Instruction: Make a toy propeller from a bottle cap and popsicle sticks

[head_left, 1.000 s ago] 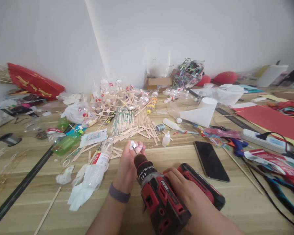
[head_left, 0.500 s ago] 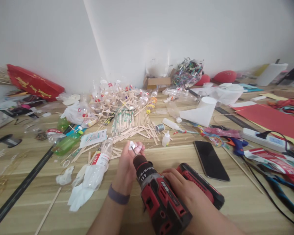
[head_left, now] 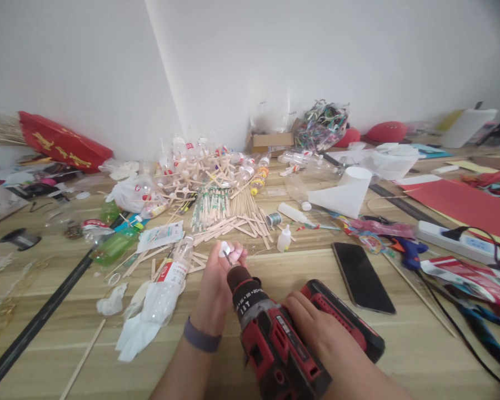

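Observation:
My right hand (head_left: 316,328) is wrapped round the grip of a red and black cordless drill (head_left: 275,339), whose nose points away from me. A thin bit at its front end meets a small white bottle cap (head_left: 224,249). Pinched between the fingers of my left hand (head_left: 216,283), the cap faces the drill; whether the bit has gone into it I cannot tell. A dark band circles my left wrist. Left of that hand lies a clear plastic bottle (head_left: 173,283) with a red and white label, on its side.
Wooden sticks (head_left: 233,228) and plastic bottles are heaped ahead. A small glue bottle (head_left: 284,239) stands beyond my hands. To the right lie a phone (head_left: 362,278), a glue gun (head_left: 409,251) and a power strip (head_left: 458,240). One green bottle (head_left: 116,244) lies left.
The view has shifted slightly, so the table's things sit a little farther right and lower. Both hands keep the drill and the cap in nearly the same position.

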Demonstrator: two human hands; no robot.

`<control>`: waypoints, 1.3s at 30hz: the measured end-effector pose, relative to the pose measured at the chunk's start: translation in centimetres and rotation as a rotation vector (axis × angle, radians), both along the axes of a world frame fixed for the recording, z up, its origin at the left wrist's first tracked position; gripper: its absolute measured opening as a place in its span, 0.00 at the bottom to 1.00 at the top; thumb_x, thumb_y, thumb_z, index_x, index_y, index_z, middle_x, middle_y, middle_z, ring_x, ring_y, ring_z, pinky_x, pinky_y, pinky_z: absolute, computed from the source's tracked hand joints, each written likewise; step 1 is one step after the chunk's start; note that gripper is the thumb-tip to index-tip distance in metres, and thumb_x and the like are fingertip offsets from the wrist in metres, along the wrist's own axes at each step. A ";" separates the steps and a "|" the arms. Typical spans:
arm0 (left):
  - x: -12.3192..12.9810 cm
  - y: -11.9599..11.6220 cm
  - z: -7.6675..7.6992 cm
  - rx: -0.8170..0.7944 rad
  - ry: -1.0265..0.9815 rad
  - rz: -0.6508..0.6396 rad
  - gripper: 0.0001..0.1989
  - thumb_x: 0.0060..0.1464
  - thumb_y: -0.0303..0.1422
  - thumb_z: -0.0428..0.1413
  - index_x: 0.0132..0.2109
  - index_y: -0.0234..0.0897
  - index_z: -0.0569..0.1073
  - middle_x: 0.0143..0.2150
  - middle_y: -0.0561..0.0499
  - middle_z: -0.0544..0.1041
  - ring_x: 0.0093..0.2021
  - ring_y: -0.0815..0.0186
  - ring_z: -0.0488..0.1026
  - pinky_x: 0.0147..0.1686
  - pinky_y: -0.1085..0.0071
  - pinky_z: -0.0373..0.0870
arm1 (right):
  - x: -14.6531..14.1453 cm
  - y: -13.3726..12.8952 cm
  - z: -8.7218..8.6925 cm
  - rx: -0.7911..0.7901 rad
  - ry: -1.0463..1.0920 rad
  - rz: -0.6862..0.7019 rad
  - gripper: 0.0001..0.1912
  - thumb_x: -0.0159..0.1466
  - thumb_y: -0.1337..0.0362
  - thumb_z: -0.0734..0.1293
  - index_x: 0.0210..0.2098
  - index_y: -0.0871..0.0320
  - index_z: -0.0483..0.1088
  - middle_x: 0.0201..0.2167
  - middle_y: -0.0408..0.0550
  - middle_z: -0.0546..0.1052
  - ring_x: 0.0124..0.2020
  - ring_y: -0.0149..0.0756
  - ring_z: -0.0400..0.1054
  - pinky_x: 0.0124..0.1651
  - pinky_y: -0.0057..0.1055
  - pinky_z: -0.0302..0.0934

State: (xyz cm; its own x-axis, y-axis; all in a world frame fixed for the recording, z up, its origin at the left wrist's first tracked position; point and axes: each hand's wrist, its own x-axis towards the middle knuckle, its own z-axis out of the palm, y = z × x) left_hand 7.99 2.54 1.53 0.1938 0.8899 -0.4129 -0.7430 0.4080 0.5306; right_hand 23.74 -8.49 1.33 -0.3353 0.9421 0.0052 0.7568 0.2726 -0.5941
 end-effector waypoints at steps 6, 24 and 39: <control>0.1 -0.1 0.1 -0.002 -0.004 -0.001 0.21 0.68 0.38 0.42 0.28 0.36 0.67 0.26 0.52 0.70 0.27 0.69 0.72 0.24 0.77 0.68 | 0.1 0.0 0.2 -0.028 0.036 -0.003 0.12 0.52 0.68 0.65 0.36 0.56 0.61 0.37 0.50 0.70 0.33 0.41 0.69 0.32 0.33 0.54; 0.1 -0.2 0.2 -0.022 0.010 0.028 0.21 0.69 0.37 0.42 0.28 0.35 0.68 0.27 0.51 0.72 0.27 0.68 0.74 0.23 0.76 0.70 | 0.4 0.4 0.1 -0.074 0.035 0.017 0.14 0.56 0.68 0.64 0.43 0.59 0.66 0.41 0.53 0.72 0.36 0.43 0.72 0.36 0.34 0.62; 0.0 -0.5 0.1 -0.025 0.008 0.049 0.19 0.68 0.37 0.43 0.29 0.36 0.67 0.28 0.51 0.72 0.27 0.69 0.75 0.25 0.76 0.69 | 0.3 -0.1 0.2 -0.027 -0.006 0.012 0.11 0.57 0.67 0.64 0.40 0.58 0.66 0.38 0.52 0.72 0.33 0.41 0.70 0.34 0.33 0.59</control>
